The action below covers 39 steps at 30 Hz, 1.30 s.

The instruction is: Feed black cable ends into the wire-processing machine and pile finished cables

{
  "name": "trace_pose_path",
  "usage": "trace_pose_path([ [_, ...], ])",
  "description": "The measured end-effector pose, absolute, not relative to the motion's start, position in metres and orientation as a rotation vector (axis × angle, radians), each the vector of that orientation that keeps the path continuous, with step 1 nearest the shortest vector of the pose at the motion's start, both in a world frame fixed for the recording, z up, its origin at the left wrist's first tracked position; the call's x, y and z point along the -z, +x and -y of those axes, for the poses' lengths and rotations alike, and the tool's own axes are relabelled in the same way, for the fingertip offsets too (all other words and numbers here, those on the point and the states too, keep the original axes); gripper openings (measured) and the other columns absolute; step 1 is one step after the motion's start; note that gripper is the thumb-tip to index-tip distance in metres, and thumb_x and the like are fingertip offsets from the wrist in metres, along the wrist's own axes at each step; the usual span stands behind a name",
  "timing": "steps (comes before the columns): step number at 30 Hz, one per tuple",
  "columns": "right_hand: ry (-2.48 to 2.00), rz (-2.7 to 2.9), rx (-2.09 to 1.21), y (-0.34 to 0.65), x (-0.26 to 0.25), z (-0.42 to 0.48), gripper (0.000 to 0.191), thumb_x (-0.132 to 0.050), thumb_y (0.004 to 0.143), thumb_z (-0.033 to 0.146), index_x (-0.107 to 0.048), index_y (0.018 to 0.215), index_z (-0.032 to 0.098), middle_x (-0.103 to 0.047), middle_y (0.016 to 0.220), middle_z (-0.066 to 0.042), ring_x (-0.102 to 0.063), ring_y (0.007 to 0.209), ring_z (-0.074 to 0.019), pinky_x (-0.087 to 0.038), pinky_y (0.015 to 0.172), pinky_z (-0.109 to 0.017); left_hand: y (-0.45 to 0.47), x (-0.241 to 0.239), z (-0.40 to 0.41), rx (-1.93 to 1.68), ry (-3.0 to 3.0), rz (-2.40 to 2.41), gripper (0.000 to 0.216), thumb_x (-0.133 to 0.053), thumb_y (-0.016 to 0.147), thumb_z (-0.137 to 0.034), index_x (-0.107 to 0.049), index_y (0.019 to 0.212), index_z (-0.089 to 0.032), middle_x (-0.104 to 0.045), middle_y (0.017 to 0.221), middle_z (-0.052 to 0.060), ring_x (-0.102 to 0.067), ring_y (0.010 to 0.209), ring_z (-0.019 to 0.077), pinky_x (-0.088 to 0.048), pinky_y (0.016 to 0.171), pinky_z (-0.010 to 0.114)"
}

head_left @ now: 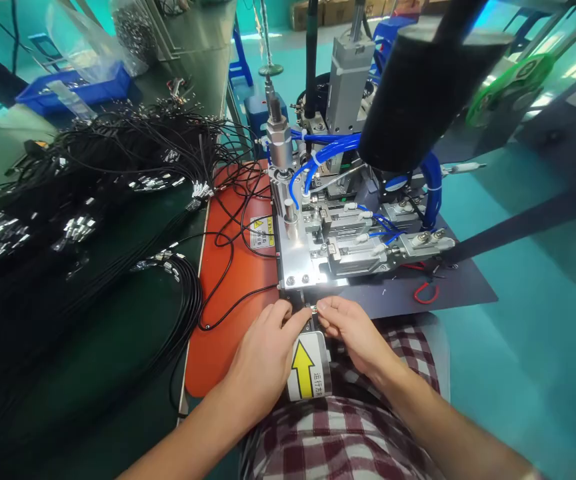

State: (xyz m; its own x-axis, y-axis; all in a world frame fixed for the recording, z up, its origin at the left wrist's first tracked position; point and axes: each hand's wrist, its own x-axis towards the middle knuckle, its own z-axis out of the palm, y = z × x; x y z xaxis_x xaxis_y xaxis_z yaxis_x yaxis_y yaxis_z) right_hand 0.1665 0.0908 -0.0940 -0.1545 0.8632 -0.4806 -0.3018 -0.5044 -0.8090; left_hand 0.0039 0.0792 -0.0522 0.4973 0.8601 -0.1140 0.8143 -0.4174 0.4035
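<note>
Near the machine's (302,257) front edge, the right hand (352,328) pinches a small metal piece (314,309); the left hand's (267,348) thumb reaches it, fingers curled, their grip hidden from me.

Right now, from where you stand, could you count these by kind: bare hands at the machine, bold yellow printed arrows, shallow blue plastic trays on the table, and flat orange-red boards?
Bare left hand and bare right hand: 2
Bold yellow printed arrow: 1
Shallow blue plastic tray: 1
Flat orange-red board: 1
Total: 5
</note>
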Motion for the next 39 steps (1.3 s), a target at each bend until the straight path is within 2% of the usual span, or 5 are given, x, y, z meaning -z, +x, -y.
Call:
trace_pose_path([
  [6, -1.329, 0.755, -1.623, 0.162, 0.096, -0.088, 0.035, -0.069, 0.070, 0.050, -0.052, 0.068, 0.019, -0.046, 0.056, 0.006, -0.034, 0.050, -0.0098, -0.023, 0.049, -0.026, 0.006, 0.066, -0.077, -0.271, 2.434, -1.417, 0.039, -0.036, 0.088, -0.007, -0.055, 0.121, -0.016, -0.052, 0.094, 0.008, -0.049, 0.082, 0.0220, -0.047, 0.071, 0.036],
  [11, -1.284, 0.711, -1.741, 0.163, 0.098, -0.088, 0.038, -0.066, 0.070, 0.052, -0.048, 0.062, 0.020, -0.041, 0.053, 0.006, -0.027, 0.046, -0.0084, -0.021, 0.047, -0.025, 0.008, 0.067, -0.076, -0.334, 2.442, -1.438, 0.039, -0.036, 0.085, -0.005, -0.059, 0.116, -0.013, -0.053, 0.090, 0.009, -0.050, 0.080, 0.0216, -0.047, 0.068, 0.034],
  [18, -1.261, 0.789, -1.686, 0.162, 0.091, -0.087, 0.043, -0.062, 0.073, 0.057, -0.048, 0.059, 0.020, -0.043, 0.053, 0.005, -0.032, 0.048, -0.0100, -0.024, 0.050, -0.026, 0.004, 0.066, -0.080, -0.637, 2.312, -1.367, 0.033, -0.035, 0.088, -0.006, -0.060, 0.108, -0.013, -0.056, 0.088, 0.007, -0.051, 0.080, 0.0193, -0.047, 0.070, 0.031],
  [25, -1.281, 0.765, -1.656, 0.161, 0.102, -0.088, 0.038, -0.067, 0.072, 0.054, -0.051, 0.067, 0.020, -0.046, 0.056, 0.006, -0.034, 0.050, -0.0103, -0.025, 0.050, -0.026, 0.001, 0.071, -0.080, -0.611, 2.345, -1.321, 0.033, -0.036, 0.088, -0.006, -0.060, 0.109, -0.011, -0.057, 0.091, 0.008, -0.052, 0.082, 0.0194, -0.047, 0.071, 0.031],
  [39, -1.235, 0.718, -1.743, 0.162, 0.093, -0.093, 0.044, -0.066, 0.069, 0.058, -0.047, 0.060, 0.021, -0.042, 0.055, 0.006, -0.029, 0.051, -0.0105, -0.024, 0.051, -0.027, 0.001, 0.072, -0.081, -0.368, 2.503, -1.379, 0.036, -0.037, 0.090, -0.012, -0.058, 0.119, -0.017, -0.055, 0.091, 0.008, -0.051, 0.079, 0.0205, -0.046, 0.068, 0.032],
])
